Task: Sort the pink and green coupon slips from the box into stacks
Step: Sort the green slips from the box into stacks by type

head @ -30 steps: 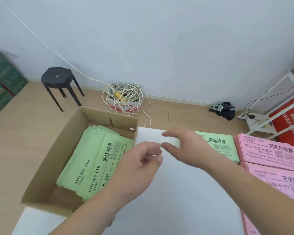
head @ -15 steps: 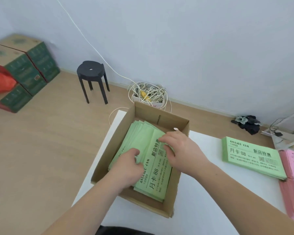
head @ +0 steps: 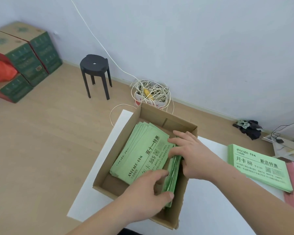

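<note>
Green slip bundle (head: 173,168) now stands on edge in the box (head: 119,138), left hand (head: 146,199) and right hand (head: 192,153) both gripping it

This looks like a plain storeroom or back office of a small business. The pale wall (head: 193,48) is bare and the floor (head: 41,150) is wood-look. Printed green cartons (head: 24,61) are stacked at upper left. A black plastic stool (head: 94,63) and a tangle of white cord (head: 151,92) stand by the skirting at centre. At lower centre, a white surface (head: 210,217) carries a cardboard box (head: 124,141) and stacked green gym coupon slips (head: 258,167).
</note>
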A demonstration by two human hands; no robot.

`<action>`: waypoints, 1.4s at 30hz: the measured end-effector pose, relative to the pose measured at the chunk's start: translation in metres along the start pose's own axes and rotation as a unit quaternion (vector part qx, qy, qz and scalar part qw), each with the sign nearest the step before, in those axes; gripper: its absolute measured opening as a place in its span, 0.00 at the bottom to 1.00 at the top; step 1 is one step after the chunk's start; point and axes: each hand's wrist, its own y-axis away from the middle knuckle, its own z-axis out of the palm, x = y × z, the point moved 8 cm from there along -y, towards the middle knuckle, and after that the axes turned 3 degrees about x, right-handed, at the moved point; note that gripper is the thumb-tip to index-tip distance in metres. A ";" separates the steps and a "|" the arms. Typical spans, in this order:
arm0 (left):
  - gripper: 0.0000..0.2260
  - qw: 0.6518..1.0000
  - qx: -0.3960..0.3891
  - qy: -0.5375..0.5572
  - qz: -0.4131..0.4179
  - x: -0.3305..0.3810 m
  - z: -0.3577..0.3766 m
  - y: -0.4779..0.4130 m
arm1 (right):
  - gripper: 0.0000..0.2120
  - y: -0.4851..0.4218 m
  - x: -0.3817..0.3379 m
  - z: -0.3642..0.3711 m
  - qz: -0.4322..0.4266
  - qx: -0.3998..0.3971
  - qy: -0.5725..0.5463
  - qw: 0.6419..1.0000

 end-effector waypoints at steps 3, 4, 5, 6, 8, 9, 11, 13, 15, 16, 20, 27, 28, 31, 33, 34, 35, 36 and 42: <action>0.21 1.000 0.005 0.000 -0.024 -0.002 -0.007 -0.001 | 0.26 -0.003 0.006 -0.005 0.013 0.013 0.008 1.000; 0.27 0.999 0.017 -0.014 -0.025 -0.002 -0.011 -0.003 | 0.26 -0.007 0.006 -0.005 0.014 0.014 0.021 1.000; 0.33 0.999 0.025 -0.038 -0.028 -0.002 -0.014 -0.005 | 0.27 -0.011 0.004 -0.005 0.016 0.012 0.032 0.999; 0.35 0.997 0.031 -0.064 -0.027 -0.002 -0.016 -0.007 | 0.27 -0.016 0.001 -0.003 0.017 0.009 0.043 0.999; 0.29 0.994 0.041 -0.096 -0.022 0.000 -0.018 -0.011 | 0.26 -0.025 -0.006 0.000 0.009 0.000 0.074 0.997; 0.26 0.994 0.044 -0.102 -0.020 0.000 -0.018 -0.012 | 0.26 -0.029 -0.009 0.001 -0.002 -0.002 0.092 0.996; 0.24 0.994 0.052 -0.092 -0.021 -0.001 -0.021 -0.013 | 0.23 -0.033 -0.012 0.002 -0.032 0.010 0.126 0.992; 0.25 0.996 0.065 -0.063 -0.024 -0.003 -0.030 -0.013 | 0.21 -0.036 -0.009 -0.004 -0.044 0.016 0.151 0.987; 0.24 0.996 0.093 -0.007 -0.010 0.001 -0.047 -0.012 | 0.18 -0.035 -0.005 -0.020 -0.037 0.036 0.145 0.988; 0.22 0.993 0.113 0.030 -0.001 0.004 -0.058 -0.010 | 0.18 -0.034 -0.004 -0.033 -0.030 0.054 0.133 0.989; 0.16 0.966 0.226 0.121 0.031 0.031 -0.096 0.007 | 0.15 -0.013 0.003 -0.093 0.038 0.105 0.067 0.992; 0.19 0.934 0.291 0.125 0.164 0.108 -0.063 0.026 | 0.22 0.097 0.048 -0.112 0.149 0.127 -0.024 0.980; 0.19 0.940 0.272 0.101 0.177 0.116 -0.045 0.024 | 0.24 0.119 0.057 -0.101 0.166 0.120 -0.046 0.978; 0.19 0.957 0.207 0.019 0.204 0.125 0.022 0.012 | 0.22 0.181 0.087 -0.048 0.225 0.089 -0.105 0.965; 0.16 0.967 0.155 -0.019 0.201 0.120 0.070 0.003 | 0.19 0.221 0.104 -0.006 0.263 0.074 -0.131 0.953; 0.15 0.971 0.130 -0.035 0.198 0.116 0.093 -0.001 | 0.18 0.239 0.109 0.014 0.280 0.068 -0.143 0.947; 0.14 0.974 0.108 -0.049 0.192 0.112 0.113 -0.005 | 0.18 0.256 0.114 0.034 0.297 0.066 -0.156 0.940; 0.15 0.977 0.089 -0.061 0.185 0.109 0.130 -0.009 | 0.19 0.270 0.118 0.051 0.313 0.071 -0.168 0.932; 0.23 0.980 0.065 -0.117 0.149 0.093 0.171 -0.049 | 0.25 0.305 0.133 0.117 0.389 0.162 -0.261 0.869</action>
